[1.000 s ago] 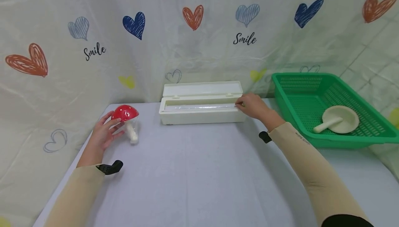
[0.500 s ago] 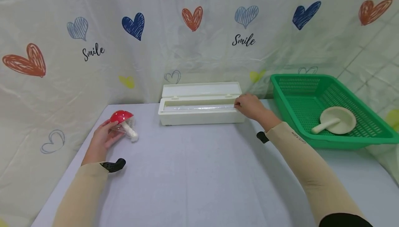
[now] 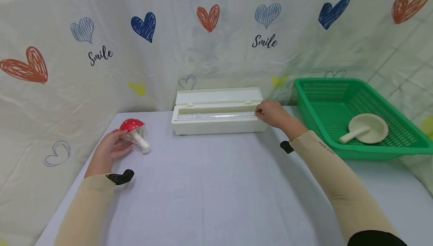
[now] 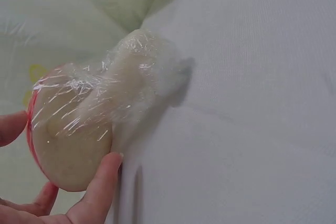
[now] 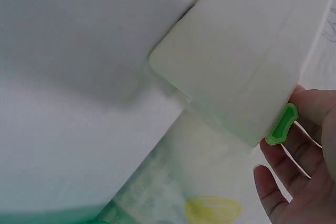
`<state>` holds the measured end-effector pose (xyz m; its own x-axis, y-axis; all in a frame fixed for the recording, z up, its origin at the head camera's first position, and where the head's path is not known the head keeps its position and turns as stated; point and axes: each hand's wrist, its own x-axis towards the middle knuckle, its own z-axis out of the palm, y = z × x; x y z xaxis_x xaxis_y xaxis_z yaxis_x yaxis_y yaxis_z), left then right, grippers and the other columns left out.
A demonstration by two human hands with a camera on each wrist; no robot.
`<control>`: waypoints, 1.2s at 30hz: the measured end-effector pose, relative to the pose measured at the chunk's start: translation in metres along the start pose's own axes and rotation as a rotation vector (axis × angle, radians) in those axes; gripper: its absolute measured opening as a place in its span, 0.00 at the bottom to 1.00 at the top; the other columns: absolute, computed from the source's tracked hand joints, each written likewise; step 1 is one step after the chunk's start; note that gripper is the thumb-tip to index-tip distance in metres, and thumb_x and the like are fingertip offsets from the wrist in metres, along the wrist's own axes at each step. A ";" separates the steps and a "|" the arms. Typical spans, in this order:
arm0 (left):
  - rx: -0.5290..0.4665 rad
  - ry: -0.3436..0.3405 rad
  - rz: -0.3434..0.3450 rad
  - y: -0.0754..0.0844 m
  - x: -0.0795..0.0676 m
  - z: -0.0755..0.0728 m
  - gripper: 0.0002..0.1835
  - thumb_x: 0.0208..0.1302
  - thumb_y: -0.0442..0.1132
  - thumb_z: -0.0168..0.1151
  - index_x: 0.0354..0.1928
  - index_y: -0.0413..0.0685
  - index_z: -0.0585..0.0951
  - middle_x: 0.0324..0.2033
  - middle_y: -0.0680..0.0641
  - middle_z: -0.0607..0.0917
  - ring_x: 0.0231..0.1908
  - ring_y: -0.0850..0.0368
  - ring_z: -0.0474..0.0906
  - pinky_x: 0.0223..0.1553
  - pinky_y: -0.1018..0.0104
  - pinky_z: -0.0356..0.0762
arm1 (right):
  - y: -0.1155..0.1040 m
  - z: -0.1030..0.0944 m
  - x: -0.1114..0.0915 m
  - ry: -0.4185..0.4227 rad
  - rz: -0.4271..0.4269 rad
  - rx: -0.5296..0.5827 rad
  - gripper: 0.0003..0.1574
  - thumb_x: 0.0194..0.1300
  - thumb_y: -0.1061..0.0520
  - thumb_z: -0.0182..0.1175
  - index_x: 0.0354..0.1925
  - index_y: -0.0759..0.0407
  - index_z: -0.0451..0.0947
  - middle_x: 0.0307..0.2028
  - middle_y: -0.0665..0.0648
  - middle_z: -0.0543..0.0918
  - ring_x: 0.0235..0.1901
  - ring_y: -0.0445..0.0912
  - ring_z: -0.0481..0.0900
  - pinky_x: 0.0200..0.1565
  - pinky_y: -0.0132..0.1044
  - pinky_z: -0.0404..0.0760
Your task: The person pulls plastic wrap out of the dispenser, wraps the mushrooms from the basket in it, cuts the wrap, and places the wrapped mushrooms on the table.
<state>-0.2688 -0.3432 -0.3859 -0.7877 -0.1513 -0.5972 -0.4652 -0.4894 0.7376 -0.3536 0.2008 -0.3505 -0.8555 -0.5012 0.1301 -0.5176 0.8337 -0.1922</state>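
Observation:
A toy mushroom (image 3: 132,126) with a red cap and pale stem is wrapped in clear cling film, at the table's left side. My left hand (image 3: 109,149) pinches its cap between the fingers; in the left wrist view the fingertips press the rim, and wrinkled film (image 4: 100,95) covers the underside and stem. At the back middle stands a white cling film dispenser box (image 3: 216,127), lid (image 3: 219,95) raised, with a clear film roll (image 3: 216,116) inside. My right hand (image 3: 273,114) is at its right end. In the right wrist view it pinches a small green slider (image 5: 283,124) there.
A green basket (image 3: 314,126) stands at the right, with a cream mushroom-shaped piece (image 3: 373,133) lying in it. A white cloth covers the table (image 3: 209,189). Behind it hangs a curtain (image 3: 233,64) printed with hearts.
The wrapped mushroom has tilted, its stem swinging out to the right, and its cap sits slightly further left. My left fingers have shifted behind the cap. The right hand stays at the box's end.

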 end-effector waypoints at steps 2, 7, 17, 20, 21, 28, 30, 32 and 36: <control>0.025 0.014 -0.002 0.001 0.000 0.000 0.50 0.74 0.45 0.62 0.82 0.74 0.38 0.81 0.54 0.46 0.45 0.57 0.83 0.57 0.53 0.76 | 0.000 0.000 0.001 -0.003 0.012 -0.004 0.08 0.73 0.63 0.60 0.44 0.67 0.85 0.41 0.62 0.85 0.49 0.61 0.77 0.53 0.58 0.75; 0.121 0.081 0.026 0.000 0.003 0.002 0.48 0.75 0.48 0.59 0.82 0.72 0.37 0.82 0.53 0.35 0.70 0.53 0.65 0.58 0.55 0.74 | -0.001 0.000 0.001 -0.015 0.049 0.011 0.09 0.75 0.63 0.59 0.46 0.66 0.84 0.44 0.63 0.85 0.54 0.63 0.75 0.57 0.60 0.72; 0.397 0.220 0.187 0.002 -0.003 0.000 0.47 0.75 0.50 0.55 0.83 0.58 0.38 0.81 0.43 0.43 0.77 0.42 0.53 0.72 0.51 0.60 | -0.005 -0.002 0.003 -0.028 0.077 0.049 0.10 0.77 0.62 0.56 0.48 0.66 0.82 0.46 0.63 0.84 0.56 0.63 0.72 0.59 0.60 0.70; 0.498 0.318 0.301 0.006 -0.009 0.004 0.46 0.74 0.51 0.56 0.83 0.53 0.40 0.81 0.40 0.45 0.77 0.40 0.49 0.73 0.46 0.57 | -0.004 -0.002 0.004 -0.028 0.080 0.049 0.10 0.77 0.61 0.56 0.48 0.66 0.82 0.46 0.64 0.84 0.57 0.63 0.72 0.60 0.60 0.69; 0.515 0.352 0.344 0.008 -0.011 0.007 0.45 0.74 0.51 0.56 0.83 0.54 0.42 0.81 0.40 0.44 0.78 0.41 0.48 0.73 0.46 0.56 | -0.004 -0.002 0.004 -0.027 0.080 0.047 0.10 0.77 0.61 0.56 0.48 0.66 0.81 0.47 0.64 0.84 0.57 0.63 0.72 0.60 0.60 0.69; 0.565 0.415 0.886 0.005 -0.022 0.055 0.31 0.74 0.41 0.59 0.75 0.47 0.65 0.73 0.45 0.66 0.70 0.47 0.63 0.67 0.60 0.68 | -0.002 0.001 0.002 0.005 0.081 0.046 0.11 0.78 0.62 0.54 0.49 0.67 0.80 0.46 0.65 0.84 0.55 0.63 0.73 0.60 0.59 0.70; 0.616 0.334 1.039 0.002 -0.018 0.071 0.25 0.73 0.35 0.60 0.70 0.42 0.71 0.67 0.43 0.74 0.66 0.45 0.69 0.65 0.58 0.71 | -0.001 0.002 0.001 0.015 0.083 0.049 0.11 0.78 0.62 0.53 0.48 0.67 0.81 0.45 0.64 0.84 0.54 0.63 0.73 0.60 0.60 0.69; 0.677 0.224 1.140 -0.001 -0.012 0.087 0.21 0.72 0.31 0.60 0.65 0.38 0.76 0.61 0.40 0.79 0.62 0.43 0.73 0.62 0.53 0.71 | 0.000 0.005 0.000 0.022 0.087 0.056 0.11 0.79 0.62 0.53 0.48 0.67 0.81 0.44 0.64 0.84 0.53 0.63 0.73 0.59 0.60 0.69; 0.932 0.012 1.168 -0.013 0.000 0.117 0.16 0.74 0.33 0.60 0.61 0.40 0.79 0.56 0.39 0.83 0.60 0.42 0.76 0.61 0.46 0.73 | 0.001 0.009 -0.001 0.025 0.092 0.066 0.11 0.79 0.62 0.53 0.49 0.67 0.81 0.45 0.64 0.84 0.52 0.62 0.73 0.58 0.59 0.70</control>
<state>-0.3101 -0.2365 -0.3584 -0.8866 -0.0700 0.4573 0.3210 0.6188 0.7170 -0.3530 0.2002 -0.3594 -0.8993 -0.4168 0.1328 -0.4374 0.8584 -0.2680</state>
